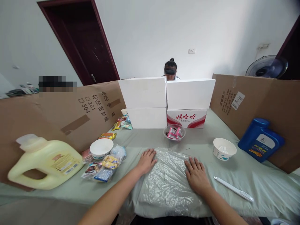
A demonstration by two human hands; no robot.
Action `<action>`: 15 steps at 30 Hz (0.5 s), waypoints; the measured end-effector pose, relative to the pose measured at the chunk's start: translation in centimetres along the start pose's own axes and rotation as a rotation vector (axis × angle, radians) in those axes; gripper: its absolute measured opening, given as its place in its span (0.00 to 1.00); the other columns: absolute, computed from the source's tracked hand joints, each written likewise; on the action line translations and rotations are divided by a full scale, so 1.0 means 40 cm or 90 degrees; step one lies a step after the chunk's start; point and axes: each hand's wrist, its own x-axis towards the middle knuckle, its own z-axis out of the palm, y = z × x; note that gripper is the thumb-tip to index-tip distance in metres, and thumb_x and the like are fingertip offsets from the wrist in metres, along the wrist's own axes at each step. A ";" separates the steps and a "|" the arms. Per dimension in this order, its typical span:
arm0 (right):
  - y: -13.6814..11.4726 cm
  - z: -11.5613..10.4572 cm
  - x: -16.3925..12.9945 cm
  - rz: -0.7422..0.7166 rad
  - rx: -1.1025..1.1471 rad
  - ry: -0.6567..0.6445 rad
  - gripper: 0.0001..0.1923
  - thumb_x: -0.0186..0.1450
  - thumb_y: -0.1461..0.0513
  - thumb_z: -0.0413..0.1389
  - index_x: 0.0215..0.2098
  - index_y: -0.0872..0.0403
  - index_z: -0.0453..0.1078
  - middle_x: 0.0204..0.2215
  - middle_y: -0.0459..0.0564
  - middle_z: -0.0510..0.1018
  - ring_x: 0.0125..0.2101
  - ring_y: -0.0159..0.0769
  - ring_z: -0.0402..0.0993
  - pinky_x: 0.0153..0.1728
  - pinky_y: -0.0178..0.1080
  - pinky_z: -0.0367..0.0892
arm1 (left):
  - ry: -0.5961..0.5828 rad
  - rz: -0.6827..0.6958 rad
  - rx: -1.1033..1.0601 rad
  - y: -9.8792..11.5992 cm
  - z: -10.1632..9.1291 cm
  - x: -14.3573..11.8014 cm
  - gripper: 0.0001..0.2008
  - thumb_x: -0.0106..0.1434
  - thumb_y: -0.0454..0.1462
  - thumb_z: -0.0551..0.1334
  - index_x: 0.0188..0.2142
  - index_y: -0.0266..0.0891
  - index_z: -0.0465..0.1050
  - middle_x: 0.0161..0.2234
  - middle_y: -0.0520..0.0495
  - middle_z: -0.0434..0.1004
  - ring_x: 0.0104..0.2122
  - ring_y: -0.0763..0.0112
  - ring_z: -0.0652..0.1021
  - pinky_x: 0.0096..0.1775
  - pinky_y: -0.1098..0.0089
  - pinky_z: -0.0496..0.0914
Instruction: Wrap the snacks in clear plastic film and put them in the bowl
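A clear, wrinkled plastic sheet or bag (168,184) lies flat on the cloth-covered table, reaching its front edge. My left hand (147,161) rests open on its far left edge, fingers stretched forward. On its right side lies my right hand (196,175), flat with the fingers spread. Beyond the plastic stands a clear round bowl (174,138) with pink packets (176,132) in it. To the right of my right hand are a white pen-like stick (233,188) and a paper bowl (224,150) holding something clear or whitish I cannot make out.
Left are a yellow jug (47,162), a white bowl (101,148) and several snack packets (110,162). A blue bottle (261,140) leans by the right cardboard wall (276,106). White boxes (146,93) close off the back; a person (170,70) is behind them. Cardboard (77,109) borders the left.
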 end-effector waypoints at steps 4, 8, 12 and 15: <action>0.012 -0.045 0.014 0.014 0.041 -0.006 0.24 0.66 0.56 0.48 0.59 0.53 0.65 0.62 0.57 0.62 0.63 0.52 0.54 0.58 0.56 0.54 | 0.067 0.067 -0.077 -0.015 -0.049 -0.090 0.16 0.66 0.38 0.52 0.51 0.40 0.69 0.55 0.41 0.68 0.57 0.58 0.65 0.59 0.55 0.58; 0.028 -0.142 -0.039 -0.105 0.181 0.070 0.24 0.69 0.52 0.46 0.59 0.52 0.64 0.60 0.57 0.66 0.61 0.45 0.59 0.58 0.50 0.58 | -0.024 0.203 -0.192 0.039 -0.075 -0.228 0.18 0.62 0.46 0.60 0.49 0.42 0.70 0.49 0.42 0.71 0.52 0.57 0.69 0.56 0.56 0.62; 0.031 -0.185 -0.162 -0.320 0.222 -0.112 0.37 0.60 0.47 0.59 0.64 0.45 0.57 0.62 0.53 0.63 0.63 0.48 0.55 0.61 0.51 0.53 | -0.174 0.184 -0.157 0.053 -0.063 -0.330 0.33 0.48 0.47 0.70 0.54 0.48 0.67 0.57 0.43 0.66 0.58 0.47 0.63 0.59 0.48 0.56; 0.037 -0.162 -0.232 -0.346 0.214 -0.155 0.23 0.66 0.57 0.54 0.60 0.41 0.63 0.57 0.49 0.71 0.59 0.43 0.62 0.60 0.48 0.56 | -0.141 0.178 -0.183 0.057 -0.059 -0.361 0.15 0.58 0.37 0.62 0.46 0.49 0.71 0.51 0.46 0.72 0.55 0.54 0.68 0.57 0.54 0.61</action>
